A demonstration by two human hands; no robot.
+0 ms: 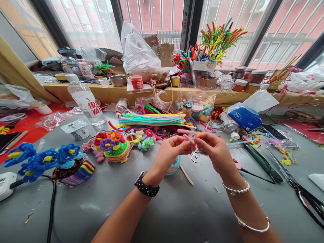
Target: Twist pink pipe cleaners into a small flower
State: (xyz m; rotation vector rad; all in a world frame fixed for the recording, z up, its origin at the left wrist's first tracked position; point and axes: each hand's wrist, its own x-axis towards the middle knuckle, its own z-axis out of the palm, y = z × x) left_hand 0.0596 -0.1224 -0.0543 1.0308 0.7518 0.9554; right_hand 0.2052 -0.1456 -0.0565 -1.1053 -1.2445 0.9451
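Both my hands meet above the middle of the grey table. My left hand (173,148) pinches a pink pipe cleaner (186,132), whose fuzzy end sticks out to the left above the fingers. The fingers of my right hand (215,148) close on the same pink piece; part of it is hidden between the fingertips. Below my left hand lies a blue and orange coiled ring (174,166), partly covered by the wrist. Small scissors (195,157) and a pale thin stick (186,175) rest under my hands. Behind them is a bundle of pipe cleaners (152,118).
At left stand a pot of blue pipe-cleaner flowers (73,172), a colourful flower piece (117,152) and a water bottle (87,103). Large black-handled scissors (301,192), a green case (263,163) and a blue tissue pack (244,117) are at right. Jars line the sill (106,92).
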